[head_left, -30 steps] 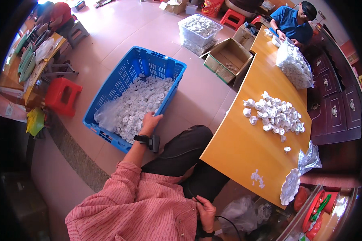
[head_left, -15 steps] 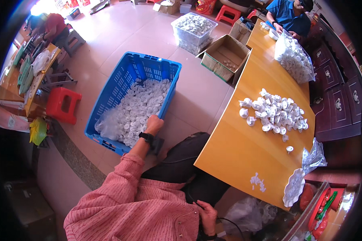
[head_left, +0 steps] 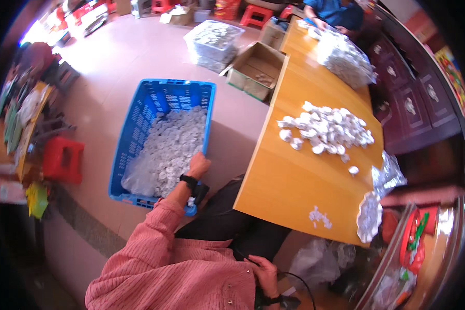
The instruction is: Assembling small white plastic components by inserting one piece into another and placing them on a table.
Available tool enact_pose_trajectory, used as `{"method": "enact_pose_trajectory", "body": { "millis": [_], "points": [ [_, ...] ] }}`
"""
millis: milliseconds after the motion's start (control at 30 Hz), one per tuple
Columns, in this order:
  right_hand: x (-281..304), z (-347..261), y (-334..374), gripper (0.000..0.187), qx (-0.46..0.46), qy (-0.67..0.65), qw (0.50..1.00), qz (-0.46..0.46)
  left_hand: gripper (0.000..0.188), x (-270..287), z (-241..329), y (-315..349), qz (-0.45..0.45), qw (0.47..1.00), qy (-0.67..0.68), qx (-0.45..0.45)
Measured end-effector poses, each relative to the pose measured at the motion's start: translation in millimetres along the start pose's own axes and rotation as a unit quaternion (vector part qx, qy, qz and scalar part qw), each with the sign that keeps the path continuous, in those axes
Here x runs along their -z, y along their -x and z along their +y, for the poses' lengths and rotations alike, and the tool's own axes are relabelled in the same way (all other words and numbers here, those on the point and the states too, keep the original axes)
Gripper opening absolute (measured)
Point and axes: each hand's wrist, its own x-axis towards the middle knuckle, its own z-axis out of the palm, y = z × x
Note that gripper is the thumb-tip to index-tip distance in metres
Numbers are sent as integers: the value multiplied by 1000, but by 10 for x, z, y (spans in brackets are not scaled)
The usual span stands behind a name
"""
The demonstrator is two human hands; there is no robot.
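My left hand (head_left: 198, 166) is closed on the right-hand rim of a blue perforated plastic crate (head_left: 120, 155) standing on the floor. Inside it lies a heap of small white round plastic parts (head_left: 178, 134), with a clear plastic bag (head_left: 139, 176) over the near left of the heap. Down at my lap, my right hand (head_left: 263, 274) has its fingers bent around a thin black cable (head_left: 302, 281). On the wooden table (head_left: 274, 191) to my right sits a loose pile of white plastic parts (head_left: 328, 129). A few tiny white pieces (head_left: 320, 217) lie nearer the table's front edge.
A scalloped white dish (head_left: 369, 217) and a clear bag (head_left: 388, 175) rest at the table's right side. Beyond the crate are an open cardboard box (head_left: 253, 70) and a full clear tub (head_left: 213, 46). A red stool (head_left: 63, 160) stands left. A person in blue (head_left: 336, 13) sits at the table's far end.
The crate has shifted right, toward the table, with my left hand on its rim; its gap from the red stool is wider. My view has turned slightly. The right hand stays at my lap.
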Motion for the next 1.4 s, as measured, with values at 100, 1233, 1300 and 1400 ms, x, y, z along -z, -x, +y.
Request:
{"method": "enact_pose_trajectory", "body": {
  "millis": [100, 1233, 1300, 1400],
  "points": [
    [20, 4, 53, 27, 54, -7, 998, -35, 31, 110, 8, 151, -6, 999, -23, -32],
    [104, 28, 718, 28, 134, 77, 988, 16, 91, 1056, 2803, 679, 20, 862, -91, -499],
    [113, 51, 752, 28, 135, 69, 988, 21, 91, 1037, 2866, 717, -56, 866, -110, -484],
    [132, 7, 767, 27, 145, 98, 984, 22, 88, 978, 2892, 781, -83, 836, -137, -524]
  ]
}}
